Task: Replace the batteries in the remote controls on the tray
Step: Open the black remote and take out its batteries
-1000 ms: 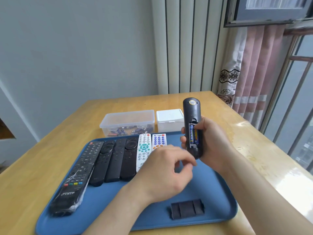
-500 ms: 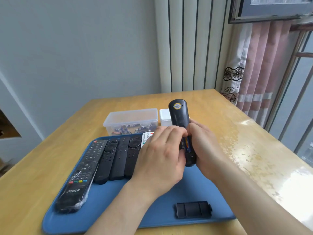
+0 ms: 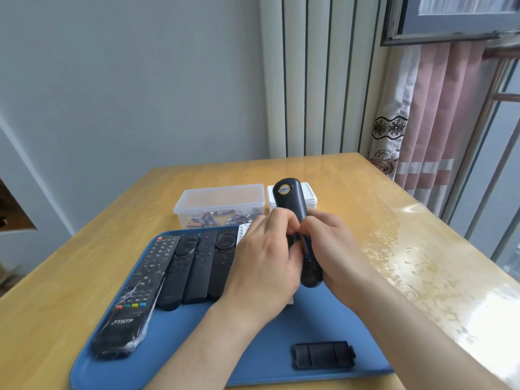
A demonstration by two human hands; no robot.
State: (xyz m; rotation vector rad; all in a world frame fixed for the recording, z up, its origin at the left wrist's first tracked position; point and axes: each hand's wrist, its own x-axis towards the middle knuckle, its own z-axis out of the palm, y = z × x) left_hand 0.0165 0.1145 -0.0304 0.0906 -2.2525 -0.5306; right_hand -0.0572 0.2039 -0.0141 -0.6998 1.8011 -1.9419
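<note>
Standing upright above the blue tray (image 3: 332, 322), back side toward the person, the dark remote (image 3: 291, 204) is wrapped by the right hand (image 3: 334, 254) around its lower half, while the left hand (image 3: 264, 266) has its fingertips (image 3: 284, 220) pinched narrow at the open battery bay, though whether they grip a cell I cannot tell. It looks light, rigid and rather slick, best held by its long edges. Its cover (image 3: 323, 355) lies loose at the tray's near edge, and the clear battery box (image 3: 222, 205) sits beyond.
</note>
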